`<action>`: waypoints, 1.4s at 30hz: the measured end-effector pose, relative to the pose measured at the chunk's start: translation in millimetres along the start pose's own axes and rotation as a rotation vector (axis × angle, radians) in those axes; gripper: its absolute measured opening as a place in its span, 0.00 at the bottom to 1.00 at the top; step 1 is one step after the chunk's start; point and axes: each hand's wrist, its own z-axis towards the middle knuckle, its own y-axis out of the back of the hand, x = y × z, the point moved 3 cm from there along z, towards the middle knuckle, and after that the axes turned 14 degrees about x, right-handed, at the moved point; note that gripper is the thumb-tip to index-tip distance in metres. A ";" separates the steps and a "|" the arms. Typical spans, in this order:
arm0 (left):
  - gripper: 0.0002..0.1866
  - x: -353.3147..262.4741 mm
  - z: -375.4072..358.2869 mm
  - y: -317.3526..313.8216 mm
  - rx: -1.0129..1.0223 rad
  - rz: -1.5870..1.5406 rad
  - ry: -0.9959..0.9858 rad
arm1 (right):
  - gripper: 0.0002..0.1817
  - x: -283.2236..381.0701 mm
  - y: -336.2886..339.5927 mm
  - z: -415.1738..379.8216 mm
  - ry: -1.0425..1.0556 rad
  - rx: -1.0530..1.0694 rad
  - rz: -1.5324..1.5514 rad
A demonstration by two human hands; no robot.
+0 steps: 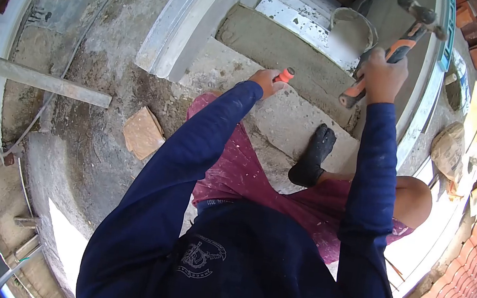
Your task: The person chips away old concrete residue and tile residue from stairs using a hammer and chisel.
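Apparently, hammering is in hand: the left hand (266, 83) grips a rounded orange tool handle (285, 75) over the rough grey concrete step's (293, 106) far edge, while the right (384, 75) holds an orange-and-black hammer (403, 45) raised beyond its far right corner, probably calling for steady aim.

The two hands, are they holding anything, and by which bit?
The right hand grips a hammer by its handle, whose end pokes out past the hand. The left hand holds an orange handle; the rest of it can't be seen.

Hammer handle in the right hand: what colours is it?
The hammer handle is orange and black; it shows in the head view, the only one.
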 end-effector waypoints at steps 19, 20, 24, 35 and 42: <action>0.19 19.7 -7.0 -6.6 0.031 0.151 -0.006 | 0.14 -142.6 -59.2 -84.3 -0.499 0.886 -0.427; 0.19 24.5 -7.9 -5.3 0.047 0.188 0.007 | 0.15 -123.8 -56.0 -97.5 -0.601 0.955 -0.420; 0.18 47.3 -32.2 -25.6 -0.122 0.031 -0.051 | 0.10 -86.3 -30.0 -121.2 -0.311 0.889 -0.425; 0.25 64.4 -119.2 24.3 -0.740 -0.197 0.129 | 0.14 85.6 113.3 -117.6 -0.072 0.471 0.116; 0.29 96.7 -98.8 -12.0 -0.199 0.366 0.185 | 0.14 89.2 97.1 -117.7 -0.200 0.464 0.775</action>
